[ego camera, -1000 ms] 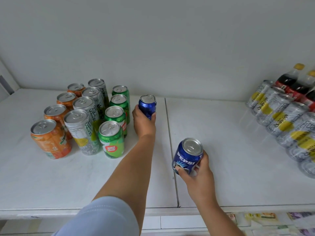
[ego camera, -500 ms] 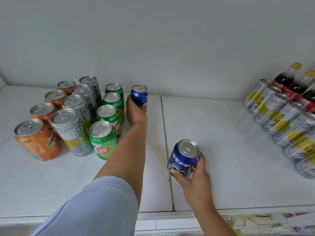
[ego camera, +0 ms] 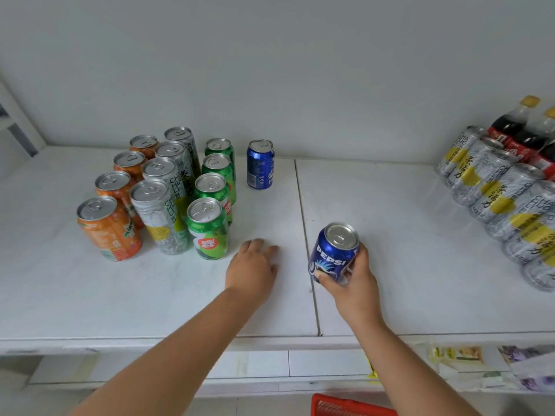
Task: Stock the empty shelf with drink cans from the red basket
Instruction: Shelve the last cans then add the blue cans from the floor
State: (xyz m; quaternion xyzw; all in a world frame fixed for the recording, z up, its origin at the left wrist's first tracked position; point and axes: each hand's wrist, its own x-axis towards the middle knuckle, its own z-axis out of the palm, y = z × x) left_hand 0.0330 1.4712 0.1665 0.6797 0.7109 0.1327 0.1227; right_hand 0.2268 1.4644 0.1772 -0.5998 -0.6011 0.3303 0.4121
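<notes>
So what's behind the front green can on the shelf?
Behind the front green can three more green cans stand in a row toward the back wall. Each hides the lower body of the one behind it.

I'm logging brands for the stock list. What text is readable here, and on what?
"PEPSI": blue can gripped by the right hand.
"CHA HUO LI": tall silver cans.
"Mirinda", partly: front orange can.
Rear blue can, green cans, bottle labels: unreadable.
</notes>
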